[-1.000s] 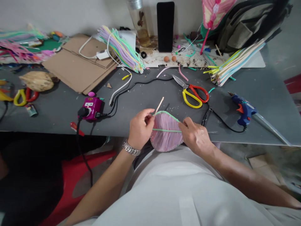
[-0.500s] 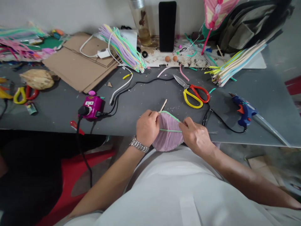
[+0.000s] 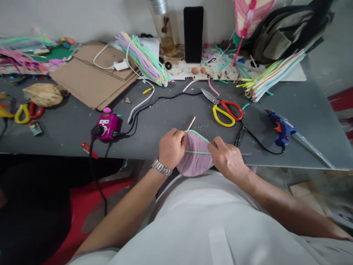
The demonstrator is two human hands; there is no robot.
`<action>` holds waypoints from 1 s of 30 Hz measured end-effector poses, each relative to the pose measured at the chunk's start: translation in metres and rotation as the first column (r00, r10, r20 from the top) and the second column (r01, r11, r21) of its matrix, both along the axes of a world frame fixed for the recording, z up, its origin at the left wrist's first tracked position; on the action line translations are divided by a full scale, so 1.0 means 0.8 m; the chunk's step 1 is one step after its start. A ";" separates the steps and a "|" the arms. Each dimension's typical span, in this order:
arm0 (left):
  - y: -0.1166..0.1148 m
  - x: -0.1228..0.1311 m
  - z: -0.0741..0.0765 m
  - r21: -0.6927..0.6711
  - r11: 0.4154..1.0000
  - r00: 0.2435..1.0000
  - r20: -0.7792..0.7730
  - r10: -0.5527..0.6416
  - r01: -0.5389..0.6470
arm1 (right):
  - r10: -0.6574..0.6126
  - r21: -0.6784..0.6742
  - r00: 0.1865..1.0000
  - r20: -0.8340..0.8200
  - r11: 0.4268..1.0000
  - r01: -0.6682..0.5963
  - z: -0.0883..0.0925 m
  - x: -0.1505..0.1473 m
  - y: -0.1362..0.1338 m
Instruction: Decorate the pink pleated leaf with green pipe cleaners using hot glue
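Thumb and fingers of the right hand [image 3: 227, 157] pinch the 3 o'clock end of a lilac leaf-shaped piece [image 3: 195, 165], as I watch from my remote seat. The left hand [image 3: 171, 149], with a metal watch [image 3: 161, 166] on its wrist, is curled at the 9 o'clock side, gripping a pale stick [image 3: 191, 124] whose free end pokes out toward 1 o'clock. I see mostly the back of that hand, so I cannot tell how its fingertips meet the leaf-shaped piece. The piece itself is at the near edge of the grey table [image 3: 165, 114], just before the wearer's white shirt [image 3: 193, 224]. One green strip [image 3: 198, 152] runs across its middle, and green trim [image 3: 200, 135] follows its far rim.

Taking the piece as my clock centre, I find scissors [image 3: 223, 110] with one red and one yellow handle at 1 o'clock, blades apart. A blue glue gun [image 3: 284, 130] lies at 2 o'clock, nose toward the wall. At 10 o'clock I have a purple socket block [image 3: 108, 127] with a black plug in it, and cardboard [image 3: 93, 77] farther out. A pastel bundle of fuzzy stems [image 3: 145, 59] sits at 11 o'clock, and a black phone [image 3: 193, 35] stands upright at 12.
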State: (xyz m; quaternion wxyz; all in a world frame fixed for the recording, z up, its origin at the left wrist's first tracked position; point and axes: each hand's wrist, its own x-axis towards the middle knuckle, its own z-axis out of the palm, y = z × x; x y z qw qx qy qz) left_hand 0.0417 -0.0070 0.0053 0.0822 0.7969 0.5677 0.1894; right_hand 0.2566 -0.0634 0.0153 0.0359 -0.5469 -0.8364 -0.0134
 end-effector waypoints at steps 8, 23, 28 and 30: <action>0.000 0.007 -0.002 0.048 0.999 0.989 0.150 0.007 -0.014 | -0.007 -0.024 1.000 -0.004 1.000 0.007 0.000 -0.001 0.000; -0.005 0.019 -0.010 0.111 0.993 0.988 0.148 -0.052 0.036 | -0.009 -0.090 1.000 0.018 0.996 0.011 0.000 -0.001 0.001; -0.006 0.021 -0.010 0.096 0.990 0.994 0.027 -0.107 0.104 | -0.010 -0.105 0.999 0.031 0.994 0.013 0.004 -0.002 0.002; -0.004 0.020 -0.008 0.069 0.993 0.992 0.070 -0.102 0.097 | -0.013 -0.109 0.999 0.036 0.994 0.017 0.005 -0.002 0.002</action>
